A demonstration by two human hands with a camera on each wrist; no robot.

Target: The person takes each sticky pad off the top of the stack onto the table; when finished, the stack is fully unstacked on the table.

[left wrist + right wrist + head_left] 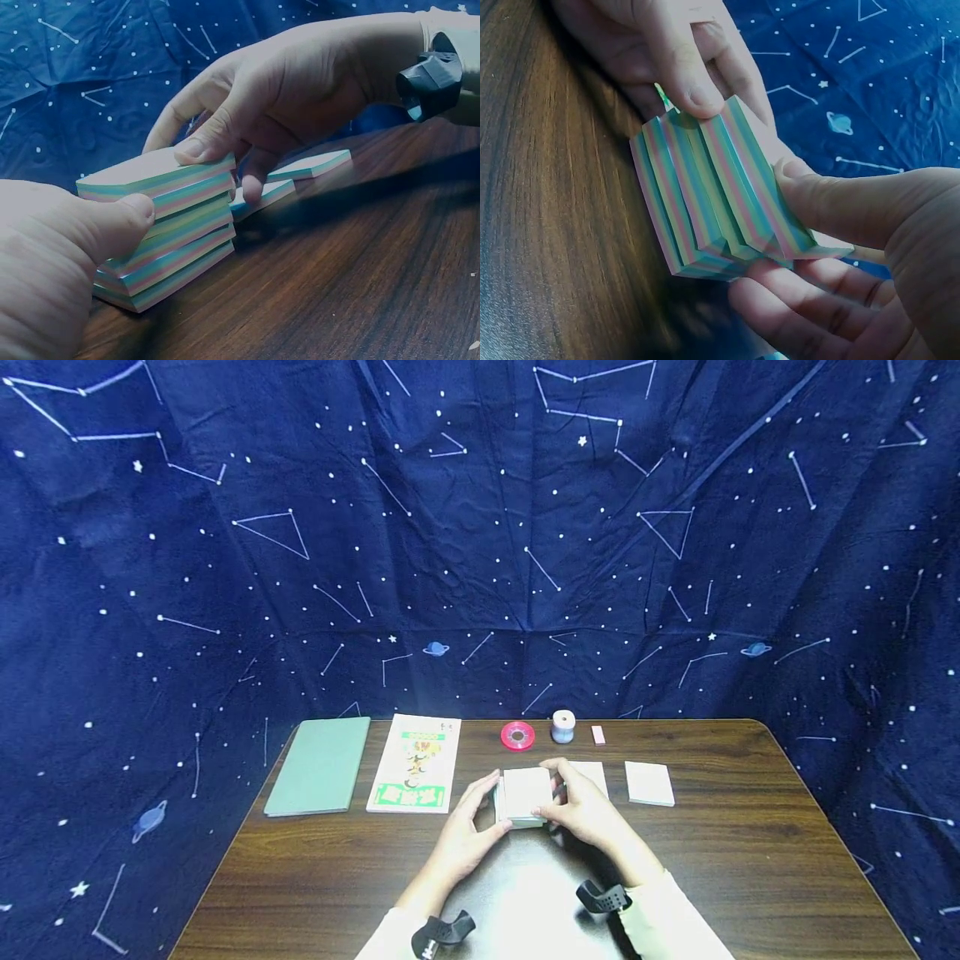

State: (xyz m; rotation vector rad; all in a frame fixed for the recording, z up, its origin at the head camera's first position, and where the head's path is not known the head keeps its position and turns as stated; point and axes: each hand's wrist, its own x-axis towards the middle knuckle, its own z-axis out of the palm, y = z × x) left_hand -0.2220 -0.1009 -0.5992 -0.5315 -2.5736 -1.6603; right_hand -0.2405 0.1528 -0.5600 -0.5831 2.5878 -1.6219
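Observation:
A stack of several square note pads [527, 792] stands on the table, white on top, with pink, yellow, green and blue stripes along the edges [180, 247]. The pads lie slightly out of line with one another. My left hand [463, 842] holds the stack's left side, its thumb against the near striped edges in the left wrist view. From the right, my right hand [588, 810] grips the top note pad [761, 169], thumb at its upper edge and fingers at the side. Behind the right hand lies another note pad [595, 774], partly hidden.
Farther right lies a separate note pad [649, 783]. At the back are a red ring-shaped roll [517, 736], a white spool [563, 727] and a small pink-and-white block [597, 735]. To the left lie a printed booklet [415, 764] and a green notebook [318, 767].

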